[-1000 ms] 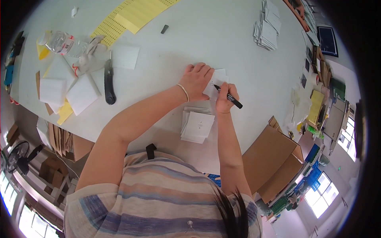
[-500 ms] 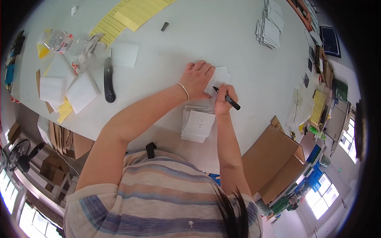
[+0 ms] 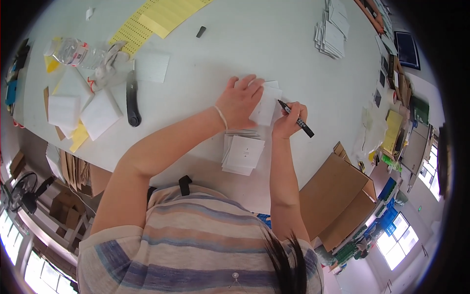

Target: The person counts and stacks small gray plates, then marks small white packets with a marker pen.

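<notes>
My left hand (image 3: pixel 240 100), a band on its wrist, lies flat on a small white card (image 3: pixel 267 105) on the white table (image 3: pixel 254 49). My right hand (image 3: pixel 288 122) grips a black marker (image 3: pixel 298 120) whose tip touches the card's right edge. A stack of similar white cards (image 3: pixel 243 154) sits just below the two hands, between my forearms.
Another stack of white cards (image 3: pixel 333 29) lies at the far right. Yellow sheets (image 3: pixel 161 14), a black utility knife (image 3: pixel 132 98), a plastic bottle (image 3: pixel 73 49), a glove (image 3: pixel 108 63) and white foam pieces (image 3: pixel 63 109) are at the left. Cardboard boxes (image 3: pixel 338 196) stand by the table's right edge.
My right hand and the marker have shifted slightly to the right along the card. My left hand stays pressed on the card.
</notes>
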The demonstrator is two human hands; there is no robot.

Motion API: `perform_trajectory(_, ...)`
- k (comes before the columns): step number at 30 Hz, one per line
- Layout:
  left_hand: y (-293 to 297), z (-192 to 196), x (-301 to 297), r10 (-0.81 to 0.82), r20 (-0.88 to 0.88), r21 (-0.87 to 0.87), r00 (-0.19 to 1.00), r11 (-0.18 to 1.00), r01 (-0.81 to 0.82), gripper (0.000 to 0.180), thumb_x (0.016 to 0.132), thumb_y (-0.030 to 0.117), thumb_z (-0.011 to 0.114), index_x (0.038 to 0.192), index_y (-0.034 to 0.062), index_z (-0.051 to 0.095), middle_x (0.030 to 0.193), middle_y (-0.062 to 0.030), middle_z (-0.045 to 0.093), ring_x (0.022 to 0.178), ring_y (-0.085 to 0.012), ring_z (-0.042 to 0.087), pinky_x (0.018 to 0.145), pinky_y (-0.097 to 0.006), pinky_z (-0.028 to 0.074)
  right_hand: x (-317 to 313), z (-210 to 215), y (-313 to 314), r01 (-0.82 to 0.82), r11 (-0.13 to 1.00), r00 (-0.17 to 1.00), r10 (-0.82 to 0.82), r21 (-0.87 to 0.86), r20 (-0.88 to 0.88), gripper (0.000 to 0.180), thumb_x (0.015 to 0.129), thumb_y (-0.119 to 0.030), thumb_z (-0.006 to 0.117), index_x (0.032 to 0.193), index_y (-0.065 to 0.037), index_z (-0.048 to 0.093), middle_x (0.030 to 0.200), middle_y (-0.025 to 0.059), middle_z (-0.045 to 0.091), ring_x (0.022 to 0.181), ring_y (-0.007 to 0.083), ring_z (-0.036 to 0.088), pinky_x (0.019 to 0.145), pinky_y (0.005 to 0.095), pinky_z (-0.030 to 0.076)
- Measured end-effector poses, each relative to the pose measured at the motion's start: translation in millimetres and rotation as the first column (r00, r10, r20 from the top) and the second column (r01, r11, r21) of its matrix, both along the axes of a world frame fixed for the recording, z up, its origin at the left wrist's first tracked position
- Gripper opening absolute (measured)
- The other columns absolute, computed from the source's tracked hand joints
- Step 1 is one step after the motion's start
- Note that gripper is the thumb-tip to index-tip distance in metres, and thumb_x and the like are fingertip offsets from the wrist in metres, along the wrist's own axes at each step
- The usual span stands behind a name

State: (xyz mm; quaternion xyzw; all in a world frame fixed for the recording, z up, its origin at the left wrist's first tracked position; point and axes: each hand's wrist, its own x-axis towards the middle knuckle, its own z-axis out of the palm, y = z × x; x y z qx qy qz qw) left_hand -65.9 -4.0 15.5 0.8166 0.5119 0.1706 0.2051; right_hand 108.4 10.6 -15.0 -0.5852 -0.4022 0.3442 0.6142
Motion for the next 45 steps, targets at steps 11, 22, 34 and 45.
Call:
perform_trajectory(11,-44,16,0,-0.094,0.153,-0.116,0.984,0.987,0.112,0.084,0.059,0.046,0.078,0.123,-0.001,0.05,0.138,-0.0141,0.039,0.131,-0.0307,0.031,0.103,-0.053,0.028,-1,-12,-3,-0.263,0.962,0.897,0.272,-0.075,0.347,0.022,0.087,-0.008,0.057,0.067,-0.002,0.051,0.061,0.0013,0.051,0.057,0.0081,0.044,0.052,0.0251,0.038)
perform_trajectory(22,-2,-12,4,-0.038,-0.033,0.002,0.999,0.999,0.038,0.072,0.066,0.031,0.079,0.123,0.0008,0.049,0.137,-0.0151,0.041,0.129,-0.03,0.034,0.105,-0.043,0.03,0,-20,1,-0.179,0.977,0.835,0.213,-0.116,0.507,0.025,0.088,-0.011,0.058,0.066,-0.003,0.052,0.058,0.0011,0.053,0.053,0.0072,0.046,0.05,0.0245,0.039)
perform_trajectory(34,-1,-13,4,-0.021,0.002,0.025,1.0,0.999,0.021,0.069,0.065,0.028,0.079,0.12,0.0007,0.049,0.133,-0.015,0.043,0.125,-0.0297,0.038,0.104,-0.04,0.032,15,-21,-17,-0.292,0.953,0.832,0.292,-0.076,0.471,0.024,0.086,-0.008,0.057,0.064,-0.004,0.051,0.057,0.0003,0.049,0.051,0.0073,0.044,0.048,0.0236,0.035)
perform_trajectory(45,1,-14,6,-0.014,0.006,0.029,1.0,0.999,0.014,0.068,0.064,0.029,0.08,0.118,0.0011,0.051,0.132,-0.0145,0.044,0.124,-0.0289,0.04,0.104,-0.04,0.033,13,-22,-15,-0.279,0.96,0.813,0.257,-0.037,0.523,0.024,0.086,-0.008,0.057,0.064,-0.004,0.049,0.058,0.0016,0.049,0.05,0.0085,0.042,0.047,0.0253,0.036)
